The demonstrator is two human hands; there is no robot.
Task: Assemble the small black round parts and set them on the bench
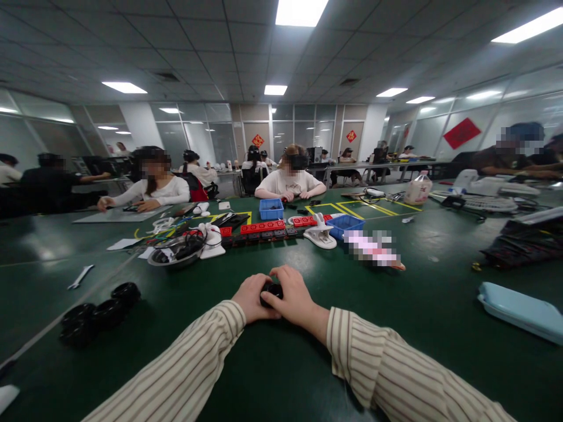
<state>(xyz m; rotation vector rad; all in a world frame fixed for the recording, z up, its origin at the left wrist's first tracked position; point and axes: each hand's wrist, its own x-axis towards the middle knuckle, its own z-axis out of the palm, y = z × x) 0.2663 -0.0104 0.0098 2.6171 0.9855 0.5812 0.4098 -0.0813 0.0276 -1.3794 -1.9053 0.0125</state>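
Observation:
Both my hands are wrapped round a glossy black round piece (271,291) on the green table in front of me. My left hand (255,298) curls about its left side, fingers closed. From the right, my right hand (294,293) grips it with the thumb across the near side. Most of the piece is hidden by my fingers. To the left, several similar black ring-shaped pieces (109,313) sit grouped on the table, some touching one another.
An open-ended wrench (81,276) lies at left. Beyond my hands are a metal bowl (163,258) of dark parts, red power strips (263,227), a white clip stand (320,234) and blue bins (271,210). A light-blue case (521,310) rests at right. People sit across the table.

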